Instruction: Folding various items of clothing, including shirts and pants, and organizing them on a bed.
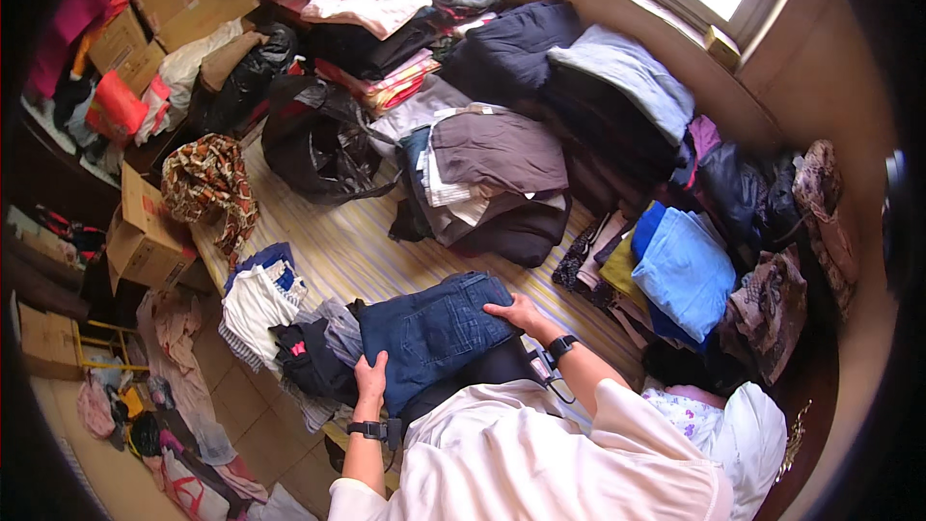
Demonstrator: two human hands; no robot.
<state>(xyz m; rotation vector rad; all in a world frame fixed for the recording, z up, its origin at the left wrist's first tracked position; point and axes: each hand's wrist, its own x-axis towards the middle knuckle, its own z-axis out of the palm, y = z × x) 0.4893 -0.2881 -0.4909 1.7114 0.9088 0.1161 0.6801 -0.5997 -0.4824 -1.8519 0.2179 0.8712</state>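
A folded pair of dark blue jeans (429,328) lies in front of me, a back pocket facing up. My left hand (370,376) grips its near left corner, thumb on top and the other fingers hidden beneath. At the right edge my right hand (521,314) holds the jeans the same way, its thumb over the denim. Left of the jeans lies a loose heap with a white garment (260,301), a black garment with a pink mark (307,357) and a grey striped one (340,328).
A striped sheet (328,232) covers the bed. Folded stacks stand around it: brown and dark clothes (497,150), light blue ones (683,270), a dark pile (608,116). A black plastic bag (323,145) and patterned cloth (207,188) lie left; a cardboard box (149,232) stands beyond the bed's edge.
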